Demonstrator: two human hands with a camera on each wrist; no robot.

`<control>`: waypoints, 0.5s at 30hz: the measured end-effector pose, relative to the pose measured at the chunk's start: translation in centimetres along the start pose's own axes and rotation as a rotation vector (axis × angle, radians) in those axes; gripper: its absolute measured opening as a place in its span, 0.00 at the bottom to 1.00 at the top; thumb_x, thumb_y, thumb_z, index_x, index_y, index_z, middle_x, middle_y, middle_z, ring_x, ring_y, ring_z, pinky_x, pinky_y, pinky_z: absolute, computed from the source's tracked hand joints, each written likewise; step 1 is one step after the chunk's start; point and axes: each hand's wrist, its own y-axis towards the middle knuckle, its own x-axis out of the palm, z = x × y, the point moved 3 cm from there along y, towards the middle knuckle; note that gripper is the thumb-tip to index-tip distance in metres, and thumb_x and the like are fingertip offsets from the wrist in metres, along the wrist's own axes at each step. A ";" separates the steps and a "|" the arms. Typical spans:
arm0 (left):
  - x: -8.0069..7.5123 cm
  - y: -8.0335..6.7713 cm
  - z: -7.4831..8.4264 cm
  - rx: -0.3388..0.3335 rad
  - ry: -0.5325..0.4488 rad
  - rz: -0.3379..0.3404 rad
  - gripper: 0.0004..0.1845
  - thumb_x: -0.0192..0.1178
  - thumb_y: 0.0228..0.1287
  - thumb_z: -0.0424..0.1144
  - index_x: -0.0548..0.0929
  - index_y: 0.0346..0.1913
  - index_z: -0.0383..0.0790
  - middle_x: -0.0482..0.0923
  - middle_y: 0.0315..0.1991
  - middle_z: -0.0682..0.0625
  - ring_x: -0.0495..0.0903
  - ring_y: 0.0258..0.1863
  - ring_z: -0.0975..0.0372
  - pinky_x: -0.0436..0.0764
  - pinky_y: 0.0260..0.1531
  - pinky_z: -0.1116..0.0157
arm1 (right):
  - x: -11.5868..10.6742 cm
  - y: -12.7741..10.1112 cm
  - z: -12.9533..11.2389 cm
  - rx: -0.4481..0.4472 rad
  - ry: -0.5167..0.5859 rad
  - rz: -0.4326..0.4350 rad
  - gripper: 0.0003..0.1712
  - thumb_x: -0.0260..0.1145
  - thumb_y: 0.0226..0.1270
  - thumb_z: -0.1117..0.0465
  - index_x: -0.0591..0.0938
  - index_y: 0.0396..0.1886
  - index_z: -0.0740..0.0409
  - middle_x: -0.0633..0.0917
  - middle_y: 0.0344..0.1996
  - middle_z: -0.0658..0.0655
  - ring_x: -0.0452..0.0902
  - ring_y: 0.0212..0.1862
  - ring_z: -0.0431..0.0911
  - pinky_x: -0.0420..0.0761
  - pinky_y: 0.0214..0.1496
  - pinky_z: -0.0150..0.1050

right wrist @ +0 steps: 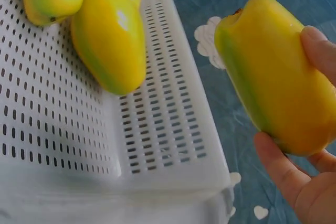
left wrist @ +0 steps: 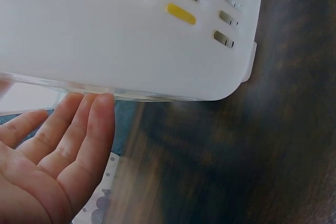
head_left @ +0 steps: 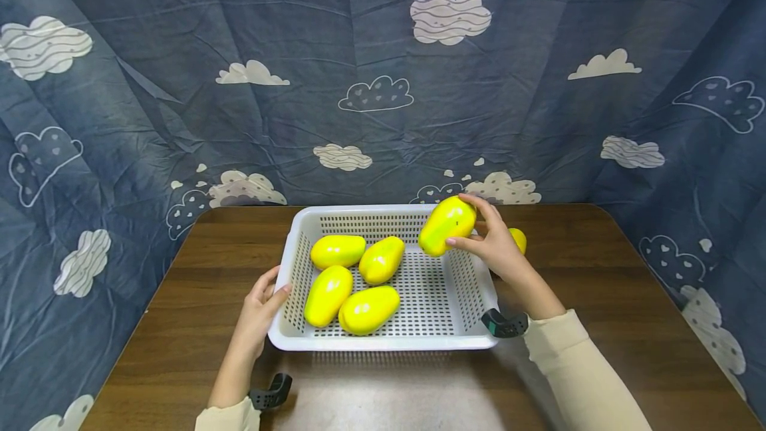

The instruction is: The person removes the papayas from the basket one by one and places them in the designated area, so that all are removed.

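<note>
Holding yellow fruit (head_left: 445, 226) aloft in our right hand (head_left: 495, 246), left hand (head_left: 258, 308) gripping white basket (head_left: 389, 343), four more fruits (head_left: 369, 310) inside!

Head cam: R-most fruit (head_left: 519, 239) pt. hidden by R hand (head_left: 494, 243); L sleeve (head_left: 230, 417) cut @ btm.

Forward-down head view over basket (head_left: 383, 343)

One yellow fruit (head_left: 447, 225) up, four fruits (head_left: 338, 251) in the white basket (head_left: 383, 344)
The right hand (head_left: 498, 245) holds the shiny, green-streaked fruit tilted by the basket's far right corner. The four lie close together in the basket's left part. One more fruit (head_left: 518, 239) peeks out past its right side. The left hand (head_left: 258, 308) holds its left rim.
</note>
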 end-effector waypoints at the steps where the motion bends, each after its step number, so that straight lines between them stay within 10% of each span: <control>1: 0.0 0.0 0.0 0.000 -0.001 0.000 0.26 0.55 0.63 0.39 0.62 0.63 0.45 0.71 0.52 0.34 0.78 0.42 0.48 0.80 0.33 0.56 | -0.3 -0.1 0.1 -0.003 0.007 0.008 0.47 0.73 0.46 0.64 0.60 0.65 0.52 0.56 0.62 0.59 0.67 0.51 0.60 0.77 0.46 0.40; 8: 0.0 -0.1 0.1 -0.004 0.006 0.001 0.27 0.55 0.63 0.40 0.61 0.64 0.45 0.71 0.52 0.35 0.78 0.42 0.47 0.80 0.33 0.57 | -2.0 -0.9 0.7 0.017 -0.045 0.058 0.47 0.72 0.48 0.60 0.58 0.67 0.50 0.58 0.61 0.58 0.67 0.45 0.56 0.75 0.41 0.33; 15: 0.0 -0.1 0.1 -0.007 0.006 -0.004 0.27 0.55 0.63 0.40 0.61 0.64 0.45 0.71 0.53 0.35 0.78 0.42 0.47 0.80 0.34 0.56 | -3.3 -1.8 1.2 0.043 -0.070 0.096 0.47 0.71 0.51 0.58 0.55 0.68 0.47 0.58 0.63 0.59 0.65 0.50 0.59 0.72 0.44 0.47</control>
